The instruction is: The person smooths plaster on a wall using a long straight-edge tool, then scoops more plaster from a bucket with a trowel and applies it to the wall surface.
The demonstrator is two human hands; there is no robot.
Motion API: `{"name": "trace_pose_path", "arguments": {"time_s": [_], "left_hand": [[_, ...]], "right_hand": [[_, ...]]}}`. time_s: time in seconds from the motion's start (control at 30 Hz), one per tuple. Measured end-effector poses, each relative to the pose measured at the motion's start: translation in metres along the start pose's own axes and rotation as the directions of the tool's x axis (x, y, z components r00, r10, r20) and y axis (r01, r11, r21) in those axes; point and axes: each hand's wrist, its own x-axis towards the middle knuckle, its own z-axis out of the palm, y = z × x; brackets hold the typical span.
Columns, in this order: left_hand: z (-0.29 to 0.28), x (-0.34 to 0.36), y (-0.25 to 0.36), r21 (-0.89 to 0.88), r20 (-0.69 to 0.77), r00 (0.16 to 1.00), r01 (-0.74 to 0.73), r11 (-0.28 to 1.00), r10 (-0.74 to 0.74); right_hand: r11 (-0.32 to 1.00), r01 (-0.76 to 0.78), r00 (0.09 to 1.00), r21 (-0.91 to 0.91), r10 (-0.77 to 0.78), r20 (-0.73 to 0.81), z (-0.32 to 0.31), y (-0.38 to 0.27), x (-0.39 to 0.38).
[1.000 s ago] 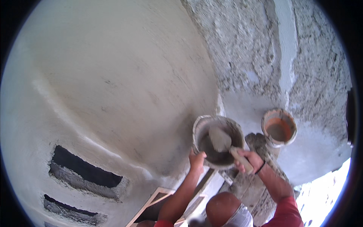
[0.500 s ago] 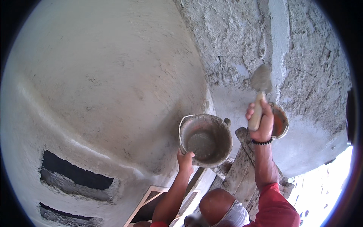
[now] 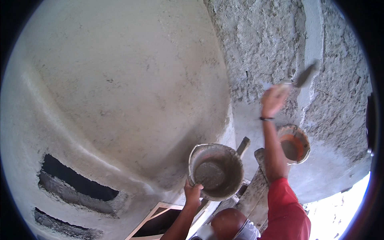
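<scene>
My left hand [image 3: 193, 193] grips the near rim of a mortar-caked bucket [image 3: 218, 176], which has grey mix in the bottom. My right hand [image 3: 274, 100] is raised above and right of the bucket, holding a trowel [image 3: 306, 74] by its pale handle; both are smeared by motion. The blade is in front of a rough grey wall [image 3: 264, 48] near a smooth vertical strip. A second, orange-lined bucket [image 3: 297, 146] stands to the right of my right forearm, partly filled with grey material.
Smooth plaster [image 3: 132, 88] covers the left side, with two ragged dark openings [image 3: 76, 180] low down. Weathered planks [image 3: 254, 200] lie beneath the buckets. A wooden frame [image 3: 163, 210] is at the bottom. A rounded bare form with white cloth [image 3: 247, 228] sits between my arms. Bright daylight enters at lower right.
The trowel has left the held bucket and risen toward the rough wall, swinging up and to the right. My left hand and bucket appear lower in the view than before.
</scene>
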Motion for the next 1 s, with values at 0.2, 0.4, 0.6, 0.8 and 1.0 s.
{"name": "trace_pose_path", "arguments": {"time_s": [0.2, 0.4, 0.6, 0.8, 1.0], "left_hand": [[-0.009, 0.009, -0.038, -0.122, -0.015, 1.0, -0.007, 0.993, 0.005], [0.012, 0.008, -0.058, -0.141, 0.033, 0.99, 0.143, 0.98, -0.14], [0.057, -0.011, -0.068, -0.028, 0.261, 0.94, 0.233, 0.972, -0.218], [0.069, -0.042, -0.114, 0.015, 0.412, 0.84, 0.383, 0.924, -0.355], [0.065, -0.065, -0.152, 0.076, 0.445, 0.792, 0.431, 0.899, -0.417]], "right_hand": [[0.788, 0.543, 0.514, -0.291, -0.038, 0.857, -0.034, 0.073, -0.057], [0.766, -0.134, -0.04, -0.628, 0.629, 0.776, -0.178, -0.027, -0.069], [0.434, -0.295, -0.477, -0.851, 0.705, 0.525, -0.252, -0.054, -0.081], [0.253, -0.313, -0.525, -0.915, 0.757, 0.389, -0.303, -0.04, -0.123], [0.509, -0.151, -0.201, -0.847, 0.823, 0.531, -0.326, -0.034, -0.091]]}}
